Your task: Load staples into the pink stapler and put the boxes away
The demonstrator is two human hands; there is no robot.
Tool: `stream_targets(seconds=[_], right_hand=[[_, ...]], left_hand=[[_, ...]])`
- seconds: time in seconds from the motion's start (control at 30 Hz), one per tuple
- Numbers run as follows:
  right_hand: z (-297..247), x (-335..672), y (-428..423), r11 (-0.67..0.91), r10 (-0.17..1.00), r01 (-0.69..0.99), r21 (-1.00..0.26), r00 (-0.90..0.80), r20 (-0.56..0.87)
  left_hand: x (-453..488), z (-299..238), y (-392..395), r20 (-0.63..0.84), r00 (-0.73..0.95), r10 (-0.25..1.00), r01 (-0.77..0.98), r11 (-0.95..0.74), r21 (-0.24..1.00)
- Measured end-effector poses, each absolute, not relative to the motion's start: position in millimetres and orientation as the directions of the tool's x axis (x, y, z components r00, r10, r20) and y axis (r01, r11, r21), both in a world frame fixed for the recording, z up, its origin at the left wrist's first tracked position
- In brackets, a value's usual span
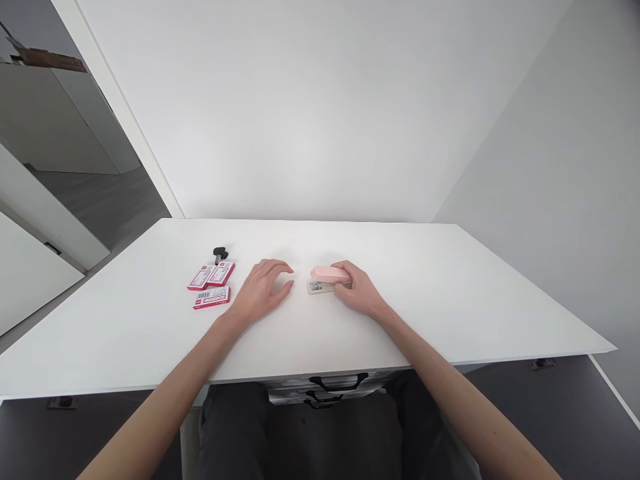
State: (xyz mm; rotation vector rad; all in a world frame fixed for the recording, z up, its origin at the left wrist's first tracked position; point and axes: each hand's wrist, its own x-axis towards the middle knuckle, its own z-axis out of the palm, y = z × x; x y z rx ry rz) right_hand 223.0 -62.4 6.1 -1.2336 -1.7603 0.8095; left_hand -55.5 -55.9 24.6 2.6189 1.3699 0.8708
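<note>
A pink stapler (329, 273) with a pale base lies on its side or tilted on the white table; which of the two I cannot tell. My right hand (357, 290) grips its right end, fingers over the top and thumb in front, hiding that end. To the left of the stapler, my left hand (263, 290) rests on the table, thumb and fingers apart and curved, holding nothing. Beyond that hand sit several small red-and-white boxes (211, 298), two of them touching, and a black staple remover or clip-like piece (219, 253) behind them.
The white table (440, 293) meets a white wall (300, 120) at the back and a grey wall on the right. Under the front edge are drawers with black handles (339, 383), between my legs. A doorway opens at the far left.
</note>
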Motion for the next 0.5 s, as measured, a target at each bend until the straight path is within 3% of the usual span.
stream_targets(seconds=[0.23, 0.5], right_hand=[[7.0, 221.6, -60.8, 0.34, 0.937, 0.425, -0.839, -0.233, 0.262], [8.9, 224.6, -60.4, 0.316, 0.938, 0.365, -0.875, -0.259, 0.231]], left_hand=[[-8.1, 15.2, -53.8, 0.438, 0.502, 0.745, 0.648, -0.66, 0.38], [6.8, 14.5, -46.8, 0.4, 0.445, 0.801, 0.587, -0.598, 0.546]])
